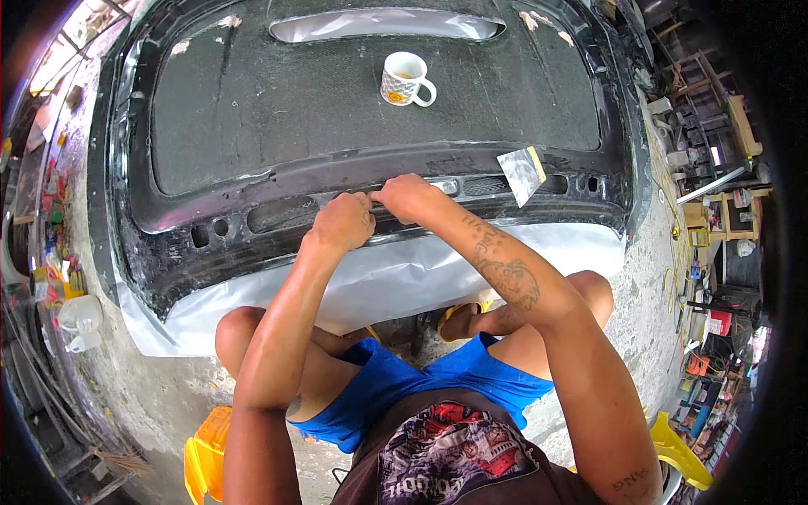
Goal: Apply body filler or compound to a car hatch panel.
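A large black car hood (252, 109), inner side up, spreads out in front of me. My left hand (343, 220) is closed at the slotted strip along its near edge, knuckles up. Right beside it, slightly farther off, my right hand (406, 199) is closed too, its fingers curled down onto the same strip. The fingertips nearly meet; whatever they grip is hidden under the hands. Close to them are a long oval slot (282, 215) on the left and a mesh-like opening (486, 185) on the right.
A patterned white mug (404, 80) stands on the hood. A small grey-and-yellow sheet (522, 175) lies near its right front. Silvery-white sheeting (421, 278) sticks out beneath. A translucent jug (80, 320) and cluttered shelves flank the concrete floor; a yellow plastic piece (208, 454) is by my left.
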`<state>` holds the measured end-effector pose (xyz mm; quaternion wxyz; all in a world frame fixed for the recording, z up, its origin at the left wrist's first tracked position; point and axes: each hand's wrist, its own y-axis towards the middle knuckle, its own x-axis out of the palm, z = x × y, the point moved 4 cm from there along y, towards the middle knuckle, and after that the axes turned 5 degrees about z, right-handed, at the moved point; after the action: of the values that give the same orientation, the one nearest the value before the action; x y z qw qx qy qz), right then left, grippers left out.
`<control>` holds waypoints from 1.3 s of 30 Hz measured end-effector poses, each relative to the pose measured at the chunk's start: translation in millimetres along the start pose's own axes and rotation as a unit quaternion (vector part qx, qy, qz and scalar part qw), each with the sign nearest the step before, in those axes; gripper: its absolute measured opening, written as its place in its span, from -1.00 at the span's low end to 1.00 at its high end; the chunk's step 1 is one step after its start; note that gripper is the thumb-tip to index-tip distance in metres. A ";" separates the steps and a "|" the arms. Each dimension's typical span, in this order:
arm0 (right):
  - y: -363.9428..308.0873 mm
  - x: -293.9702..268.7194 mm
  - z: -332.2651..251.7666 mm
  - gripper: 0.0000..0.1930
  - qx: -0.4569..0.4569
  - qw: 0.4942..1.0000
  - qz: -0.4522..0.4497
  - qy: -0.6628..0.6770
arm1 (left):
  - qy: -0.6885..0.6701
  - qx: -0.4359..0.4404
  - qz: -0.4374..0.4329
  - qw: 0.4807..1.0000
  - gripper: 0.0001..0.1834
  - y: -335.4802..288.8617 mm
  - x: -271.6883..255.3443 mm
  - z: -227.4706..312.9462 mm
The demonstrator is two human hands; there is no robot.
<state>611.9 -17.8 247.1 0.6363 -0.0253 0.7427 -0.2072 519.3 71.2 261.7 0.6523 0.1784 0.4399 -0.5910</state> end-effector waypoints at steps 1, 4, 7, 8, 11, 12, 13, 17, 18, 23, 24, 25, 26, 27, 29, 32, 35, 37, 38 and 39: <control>-0.1 -0.1 -0.4 -0.77 -0.002 1.000 0.014 0.007 | 0.007 -0.002 -0.005 1.000 -0.65 -0.1 -0.4 0.1; -1.8 2.9 2.9 -0.76 -0.001 1.000 0.028 0.013 | -0.008 -0.033 -0.042 0.999 -0.65 0.0 -5.8 5.8; -0.6 1.3 -1.5 -0.76 -0.013 0.999 0.041 0.010 | -0.009 0.002 -0.009 1.000 -0.65 -1.9 -2.7 -3.4; -0.9 3.0 -1.1 -0.76 -0.014 0.999 0.041 0.011 | -0.008 0.002 -0.009 1.000 -0.65 -2.2 -2.7 -2.4; -1.5 4.6 0.0 -0.75 0.003 0.999 0.048 0.018 | -0.011 0.000 -0.012 1.000 -0.63 -3.5 -2.5 -1.5; -1.4 3.4 -0.6 -0.75 0.001 0.999 0.037 0.015 | -0.012 0.005 -0.010 1.000 -0.62 -4.3 -2.5 -2.3; -0.6 2.2 -1.1 -0.75 -0.001 1.000 0.027 0.012 | -0.012 0.009 -0.009 1.000 -0.61 -4.9 -2.4 -3.2; 2.1 -1.4 -2.3 -0.57 0.012 0.999 -0.030 0.014 | -0.010 0.022 0.008 1.000 -0.60 -7.4 -4.6 -1.4; 2.0 0.7 -0.9 -0.58 0.016 0.999 -0.031 0.018 | -0.017 0.014 -0.001 1.000 -0.60 -6.9 -6.2 0.7; 2.0 2.3 0.6 -0.66 0.018 0.998 -0.058 0.029 | -0.024 0.000 -0.021 0.999 -0.62 -7.9 -12.4 8.9; 2.7 3.0 0.5 -0.63 0.020 0.997 -0.069 0.033 | -0.039 -0.003 -0.023 0.999 -0.63 -8.3 -13.2 7.4; 3.1 3.7 0.5 -0.60 0.022 0.996 -0.081 0.036 | -0.055 -0.005 -0.025 0.998 -0.64 -8.4 -12.9 5.9; 3.3 1.3 0.0 -0.60 0.021 0.996 -0.081 0.039 | -0.053 -0.007 -0.027 0.998 -0.64 -8.3 -12.0 3.9; 2.5 -1.2 -0.2 -0.61 0.019 0.995 -0.085 0.042 | -0.057 0.006 -0.018 0.998 -0.64 -8.1 -11.9 3.4; 1.5 -5.7 -0.5 -0.62 0.016 0.995 -0.087 0.048 | -0.059 0.017 -0.011 0.998 -0.64 -7.2 -13.7 4.8; 0.4 -4.7 2.0 -0.64 0.016 0.994 -0.097 0.054 | -0.055 -0.008 -0.037 0.998 -0.64 -6.1 -16.9 9.5; 2.2 -2.1 0.3 -0.65 0.017 0.993 -0.093 0.070 | -0.068 0.005 -0.017 0.998 -0.65 -10.2 -13.7 6.0; -0.2 -4.7 2.2 -0.64 -0.022 0.996 -0.055 0.072 | -0.082 0.018 0.017 0.996 -0.63 -13.4 -11.1 2.0; 0.6 -4.6 2.3 -0.64 -0.018 0.994 -0.072 0.079 | -0.073 -0.007 -0.007 0.997 -0.62 -13.4 -17.5 8.3; 1.1 -4.7 2.2 -0.64 -0.015 0.992 -0.088 0.086 | -0.071 -0.013 -0.009 0.997 -0.62 -12.3 -17.7 9.7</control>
<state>615.1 -15.9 250.9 0.5485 -0.0825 0.7929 -0.2525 512.9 71.8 284.4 0.6792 0.1235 0.4012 -0.6021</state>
